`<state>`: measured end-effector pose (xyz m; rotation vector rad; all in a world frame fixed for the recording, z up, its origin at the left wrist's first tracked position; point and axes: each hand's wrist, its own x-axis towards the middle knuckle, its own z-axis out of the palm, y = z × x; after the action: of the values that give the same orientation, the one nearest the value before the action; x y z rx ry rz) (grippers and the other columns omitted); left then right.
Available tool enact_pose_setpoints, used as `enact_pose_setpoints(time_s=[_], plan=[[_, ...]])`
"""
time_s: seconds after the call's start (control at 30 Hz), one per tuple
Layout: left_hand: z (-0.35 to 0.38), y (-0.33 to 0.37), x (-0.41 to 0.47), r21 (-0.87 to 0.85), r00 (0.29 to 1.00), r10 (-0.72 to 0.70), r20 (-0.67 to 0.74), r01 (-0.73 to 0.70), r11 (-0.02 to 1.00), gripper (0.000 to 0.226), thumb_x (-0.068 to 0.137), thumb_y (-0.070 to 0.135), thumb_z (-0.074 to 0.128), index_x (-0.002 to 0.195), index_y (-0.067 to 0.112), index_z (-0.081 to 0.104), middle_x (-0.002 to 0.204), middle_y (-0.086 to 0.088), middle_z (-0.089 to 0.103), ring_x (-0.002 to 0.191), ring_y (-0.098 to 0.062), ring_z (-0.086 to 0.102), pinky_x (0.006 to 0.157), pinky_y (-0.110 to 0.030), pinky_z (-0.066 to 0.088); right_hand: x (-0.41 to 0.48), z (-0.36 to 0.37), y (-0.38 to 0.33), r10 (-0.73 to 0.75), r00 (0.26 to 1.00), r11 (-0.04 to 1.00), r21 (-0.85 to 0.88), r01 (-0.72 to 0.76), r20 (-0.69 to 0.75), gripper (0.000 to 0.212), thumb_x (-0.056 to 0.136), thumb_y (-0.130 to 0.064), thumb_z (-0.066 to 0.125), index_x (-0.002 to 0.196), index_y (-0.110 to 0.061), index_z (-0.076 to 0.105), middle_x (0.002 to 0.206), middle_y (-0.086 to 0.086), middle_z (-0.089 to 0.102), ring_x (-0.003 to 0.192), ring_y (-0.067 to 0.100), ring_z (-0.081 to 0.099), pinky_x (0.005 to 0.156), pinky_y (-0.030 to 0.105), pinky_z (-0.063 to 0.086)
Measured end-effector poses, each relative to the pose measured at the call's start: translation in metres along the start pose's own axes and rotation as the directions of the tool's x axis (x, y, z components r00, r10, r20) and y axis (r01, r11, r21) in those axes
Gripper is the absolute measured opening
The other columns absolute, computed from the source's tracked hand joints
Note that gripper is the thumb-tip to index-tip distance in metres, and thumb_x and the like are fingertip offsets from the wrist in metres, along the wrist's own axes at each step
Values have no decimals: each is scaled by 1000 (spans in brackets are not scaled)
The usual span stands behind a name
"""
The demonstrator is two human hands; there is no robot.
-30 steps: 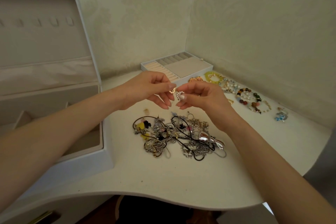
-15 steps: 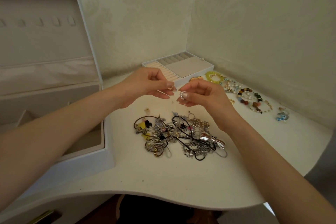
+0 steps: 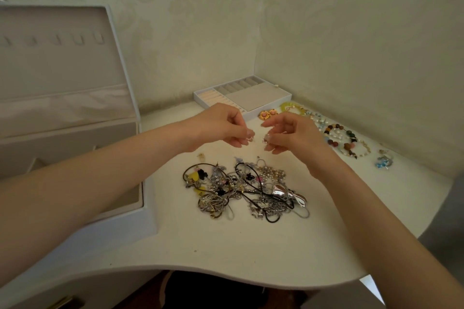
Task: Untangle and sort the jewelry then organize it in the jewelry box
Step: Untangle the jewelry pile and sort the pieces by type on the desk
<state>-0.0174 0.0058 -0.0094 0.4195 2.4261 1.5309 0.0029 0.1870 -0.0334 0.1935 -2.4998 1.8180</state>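
Head view: your left hand [image 3: 223,128] pinches a tiny piece [image 3: 251,135]. Your right hand [image 3: 291,134] pinches a pearl earring [image 3: 266,138] over the jewelry pile [image 3: 241,190].

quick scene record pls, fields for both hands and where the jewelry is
left hand: pinches a tiny piece
right hand: pinches a pearly piece
tangled pile: on the table, below both hands
bracelets: laid out along the right
jewelry box: lid open, at left
tray: at the back by the wall

Single head view, above tangled jewelry pile [image 3: 244,190], facing forward-down toward wall corner [image 3: 256,57] behind pile; close.
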Motion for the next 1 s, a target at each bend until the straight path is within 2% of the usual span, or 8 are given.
enact_pose_setpoints(time_s=[0.23,0.37,0.5,0.57,0.63,0.73,0.87,1.0], plan=[[40,9,20,62,996,9,89,-15,998,18,86,1,64,101,8,59,78,-4,64,65,-7,61,59,-13,51,-14,-40,9,131,989,991,-22,-133,-69,18,83,11,60,87,-3,71,69,11,70,60,15,70,64,23,59],[64,15,32,59,992,10,128,-17,998,8,86,-3,62,85,4,58,78,-8,61,63,-11,63,59,-15,54,-20,-62,24,126,972,984,-101,-148,-200,13,81,1,68,78,-11,70,63,0,68,56,8,63,51,17,49],[91,18,41,31,992,-41,116,38,999,21,84,-3,65,73,8,51,70,-11,61,61,-15,64,60,-22,56,-23,-73,40,141,945,972,-139,-189,-295,18,78,1,72,70,-14,69,60,1,65,57,14,58,57,26,48],[102,18,46,126,996,-39,82,28,992,21,83,5,69,72,13,53,69,-5,61,65,-17,62,63,-25,54,-25,-77,46,161,936,968,-134,-212,-314,17,78,4,71,70,-12,68,63,8,67,59,20,62,64,33,54],[108,18,49,257,999,-22,27,15,966,23,80,15,73,69,19,54,69,4,57,72,-15,57,68,-26,48,-25,-80,49,151,932,964,-160,-213,-331,17,78,4,70,71,-10,66,64,10,67,59,20,64,61,31,54],[113,16,52,304,1000,-29,5,26,952,24,78,18,75,66,19,55,76,0,63,80,-16,59,76,-28,48,-26,-83,51,122,928,948,-235,-213,-352,18,77,2,71,68,-11,65,63,7,66,55,17,61,56,28,50],[117,15,51,373,1000,14,-18,-6,928,16,80,25,73,83,12,65,100,-6,68,97,-21,61,79,-29,46,-27,-85,51,109,935,913,-337,-228,-339,17,75,-4,75,66,-13,65,62,3,65,55,15,59,63,32,52],[112,16,47,383,996,-1,85,-31,923,32,77,22,77,102,8,63,110,-10,64,92,-22,59,86,-32,50,-30,-90,51,98,960,889,-411,-203,-261,15,77,-6,76,81,-19,68,72,2,63,60,11,56,61,23,45]])
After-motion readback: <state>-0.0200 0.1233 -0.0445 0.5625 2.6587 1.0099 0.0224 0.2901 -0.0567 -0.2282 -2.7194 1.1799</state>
